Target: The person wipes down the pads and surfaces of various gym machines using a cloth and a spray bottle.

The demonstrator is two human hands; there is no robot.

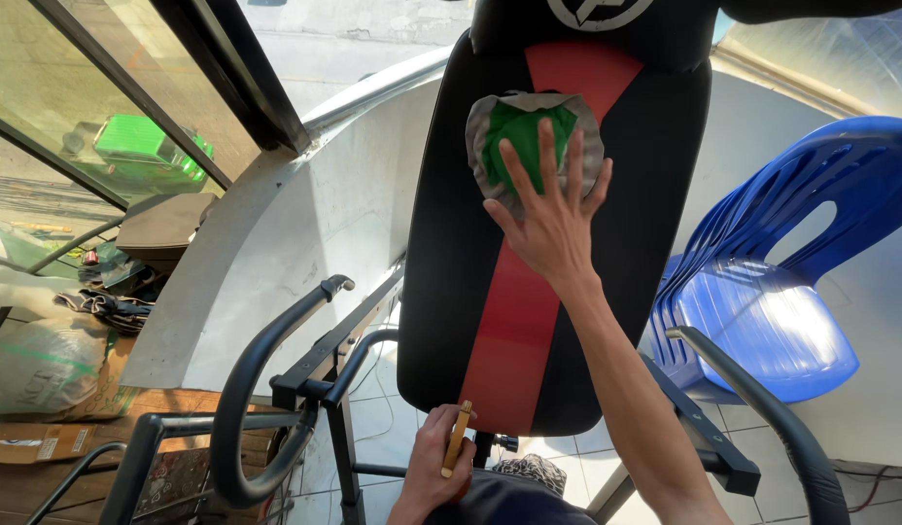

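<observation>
Flat, fingers spread, right hand [551,209] presses green cloth [522,144]; left hand [433,465] clasps upright stick [458,437].

Both forearms are bare and sleeveless, the right hand [553,219] and left hand [433,467] ungloved.

Right hand [548,209] outstretched, fingers [546,146] spread flat; left hand [433,465] curled shut, low.

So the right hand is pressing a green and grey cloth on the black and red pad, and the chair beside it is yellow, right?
Not quite. The head view shows the chair is blue. The right hand does press the green and grey cloth on the black and red pad.
</observation>
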